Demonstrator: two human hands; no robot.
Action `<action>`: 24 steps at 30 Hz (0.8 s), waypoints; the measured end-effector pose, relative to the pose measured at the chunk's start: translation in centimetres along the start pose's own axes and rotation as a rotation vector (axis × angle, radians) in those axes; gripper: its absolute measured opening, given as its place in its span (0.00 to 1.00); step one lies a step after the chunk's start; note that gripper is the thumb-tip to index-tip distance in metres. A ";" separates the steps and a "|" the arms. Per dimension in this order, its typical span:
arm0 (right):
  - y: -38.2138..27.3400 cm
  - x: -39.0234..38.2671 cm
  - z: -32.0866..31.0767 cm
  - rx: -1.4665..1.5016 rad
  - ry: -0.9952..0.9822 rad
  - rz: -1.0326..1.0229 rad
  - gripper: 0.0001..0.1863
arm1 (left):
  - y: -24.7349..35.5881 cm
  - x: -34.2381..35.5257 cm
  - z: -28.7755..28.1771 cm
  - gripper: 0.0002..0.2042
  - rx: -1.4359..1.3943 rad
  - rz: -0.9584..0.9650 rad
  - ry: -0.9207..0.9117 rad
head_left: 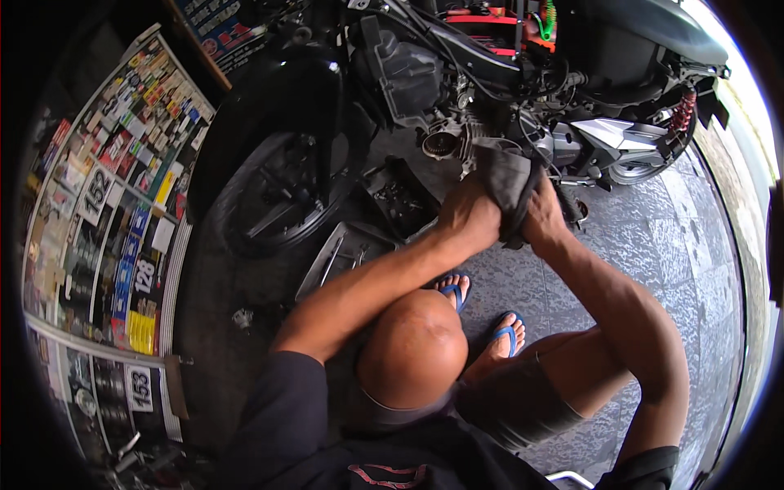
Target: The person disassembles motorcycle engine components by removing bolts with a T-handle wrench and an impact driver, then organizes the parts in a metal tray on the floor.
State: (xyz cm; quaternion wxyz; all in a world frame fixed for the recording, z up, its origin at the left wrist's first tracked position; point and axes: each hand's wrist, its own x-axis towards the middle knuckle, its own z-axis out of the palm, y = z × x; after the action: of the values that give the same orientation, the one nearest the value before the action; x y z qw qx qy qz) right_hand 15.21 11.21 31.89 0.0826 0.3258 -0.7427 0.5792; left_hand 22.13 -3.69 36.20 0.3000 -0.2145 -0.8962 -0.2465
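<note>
A dark grey cloth is bunched between my two hands, just in front of the partly stripped engine of a scooter. My left hand is closed on the cloth's left side. On its other side my right hand grips it too, with most of the fingers hidden by the folds. Whether something is wrapped inside the cloth cannot be seen. Behind it, a round metal opening shows on the engine, and the cloth's upper end overlaps the engine in the picture.
A black tray of small parts lies left of my hands. Nearer is a grey tray with metal tools. The scooter's front wheel stands at left, before a glass display cabinet. My sandalled feet rest on the tiled floor.
</note>
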 end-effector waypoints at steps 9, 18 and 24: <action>-2.5 1.9 4.7 0.209 0.004 0.108 0.15 | -2.6 -1.8 -1.3 0.21 -0.892 -0.489 -0.075; -2.1 0.5 8.5 -0.264 -0.445 -0.021 0.07 | -8.3 -6.9 2.9 0.13 -0.899 -1.162 0.280; -3.0 1.7 13.8 -0.542 -0.586 -0.129 0.04 | -11.4 -12.2 2.1 0.14 -0.547 -1.108 0.498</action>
State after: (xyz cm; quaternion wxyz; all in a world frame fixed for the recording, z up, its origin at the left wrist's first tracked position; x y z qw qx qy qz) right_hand 19.11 -2.43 30.79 -0.0135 0.4894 -0.8386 0.2389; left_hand 23.99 -14.35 23.29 0.2619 0.2726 -0.6832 -0.6248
